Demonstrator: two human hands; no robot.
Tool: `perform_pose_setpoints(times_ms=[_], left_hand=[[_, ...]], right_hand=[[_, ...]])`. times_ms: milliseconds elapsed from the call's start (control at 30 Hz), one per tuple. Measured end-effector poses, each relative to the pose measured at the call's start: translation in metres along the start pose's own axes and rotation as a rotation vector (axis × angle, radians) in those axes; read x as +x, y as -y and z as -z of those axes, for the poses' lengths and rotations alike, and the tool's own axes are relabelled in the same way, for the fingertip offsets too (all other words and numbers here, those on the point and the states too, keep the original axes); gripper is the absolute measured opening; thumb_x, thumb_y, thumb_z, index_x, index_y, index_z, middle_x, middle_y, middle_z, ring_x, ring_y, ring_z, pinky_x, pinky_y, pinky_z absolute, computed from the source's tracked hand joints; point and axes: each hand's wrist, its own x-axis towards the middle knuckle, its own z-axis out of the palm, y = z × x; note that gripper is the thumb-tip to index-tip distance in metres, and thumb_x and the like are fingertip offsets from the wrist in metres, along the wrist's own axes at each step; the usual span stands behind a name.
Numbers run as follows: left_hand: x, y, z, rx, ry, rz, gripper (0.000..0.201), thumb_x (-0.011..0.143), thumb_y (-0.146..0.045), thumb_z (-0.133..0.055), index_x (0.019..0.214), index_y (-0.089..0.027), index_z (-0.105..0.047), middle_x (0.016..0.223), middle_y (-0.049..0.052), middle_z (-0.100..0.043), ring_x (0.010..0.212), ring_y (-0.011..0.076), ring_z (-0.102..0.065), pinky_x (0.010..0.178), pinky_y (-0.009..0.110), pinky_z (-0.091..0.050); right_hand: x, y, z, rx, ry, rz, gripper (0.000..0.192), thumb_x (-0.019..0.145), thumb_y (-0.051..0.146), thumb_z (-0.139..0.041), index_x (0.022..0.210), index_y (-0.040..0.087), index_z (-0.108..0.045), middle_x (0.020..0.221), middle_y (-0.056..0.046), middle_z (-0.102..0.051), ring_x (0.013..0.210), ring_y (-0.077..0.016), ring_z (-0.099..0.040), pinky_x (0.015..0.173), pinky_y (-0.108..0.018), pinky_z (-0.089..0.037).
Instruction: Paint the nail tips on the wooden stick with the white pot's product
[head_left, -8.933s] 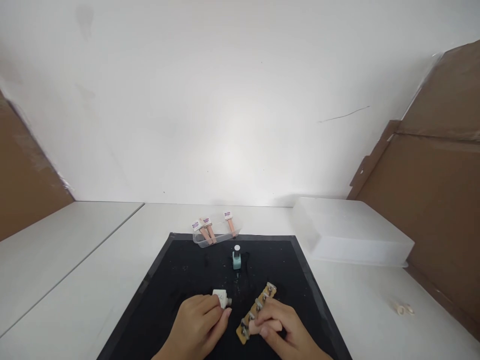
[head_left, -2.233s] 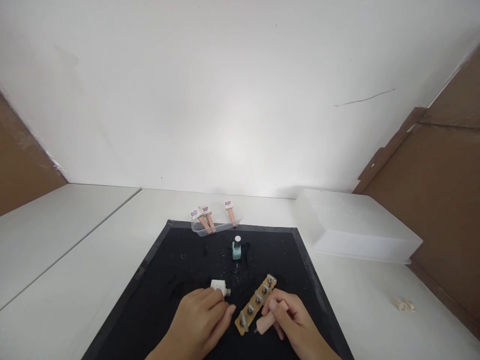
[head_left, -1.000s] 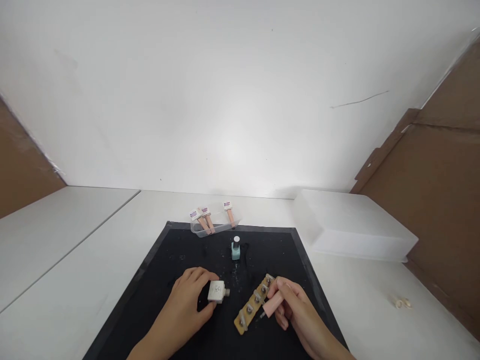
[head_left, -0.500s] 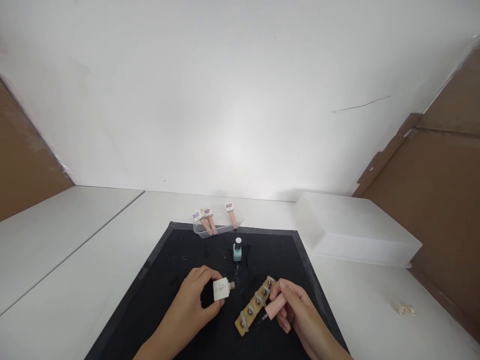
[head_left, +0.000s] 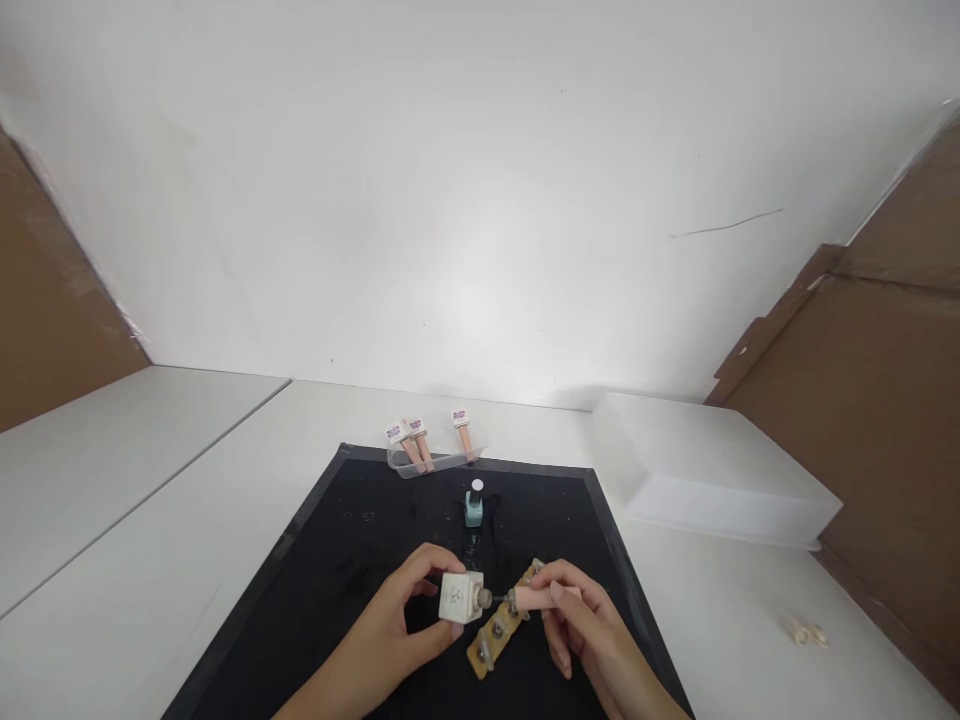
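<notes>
My left hand (head_left: 409,625) grips a white square nail polish bottle (head_left: 456,598), tipped so its uncapped neck faces right. In my right hand (head_left: 589,625) is the pink brush cap (head_left: 538,598), held level with its brush pointing left at the bottle's mouth. The brush tip is at the neck opening; how far in it sits I cannot make out. Beneath the two hands a yellow strip (head_left: 480,660) lies slanted on the black mat, carrying several clear nail tips on round metal studs. Part of the strip is hidden by my right hand and the cap.
Beyond my hands a teal polish bottle (head_left: 473,510) with a dark, white-topped cap stands on the black mat (head_left: 367,520). A clear tray (head_left: 442,463) at the back holds three pink-capped bottles. To the right are a white box (head_left: 720,470) and small cream rings (head_left: 806,632).
The brush cap has swung up and left, from hanging beside the strip to meeting the bottle's neck. The bottle has shifted slightly right and turned in my left hand.
</notes>
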Motion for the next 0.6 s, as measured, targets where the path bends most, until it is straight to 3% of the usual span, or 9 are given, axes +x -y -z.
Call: perform_pose_setpoints(times_ms=[167, 367, 600], left_hand=[[0.002, 0.01, 0.002, -0.172, -0.016, 0.012, 0.031, 0.074, -0.021, -0.066, 0.104, -0.025, -0.06, 0.105, 0.003, -0.061, 0.098, 0.0237, -0.057, 0.085, 0.035, -0.041], [0.004, 0.019, 0.001, -0.229, -0.035, -0.005, 0.032, 0.07, -0.016, -0.067, 0.101, -0.024, -0.063, 0.107, 0.004, -0.062, 0.097, 0.0242, -0.058, 0.081, 0.035, -0.043], [0.006, 0.025, 0.0, -0.275, -0.091, -0.022, 0.029, 0.068, -0.013, -0.067, 0.095, -0.025, -0.063, 0.113, 0.004, -0.06, 0.098, 0.0238, -0.058, 0.077, 0.033, -0.044]], right_hand=[[-0.002, -0.003, 0.0, 0.057, 0.004, 0.032, 0.042, 0.072, 0.058, -0.069, 0.08, 0.017, -0.064, 0.044, 0.009, -0.04, 0.036, -0.005, -0.034, 0.037, -0.017, -0.027], [-0.002, -0.001, 0.003, 0.146, 0.064, 0.03, 0.036, 0.072, 0.051, -0.073, 0.086, 0.017, -0.069, 0.046, 0.008, -0.044, 0.035, -0.0046, -0.036, 0.036, -0.017, -0.031], [-0.003, 0.001, 0.002, 0.174, 0.126, 0.045, 0.037, 0.067, 0.051, -0.076, 0.085, 0.019, -0.075, 0.062, 0.001, -0.059, 0.036, -0.0035, -0.044, 0.036, -0.016, -0.033]])
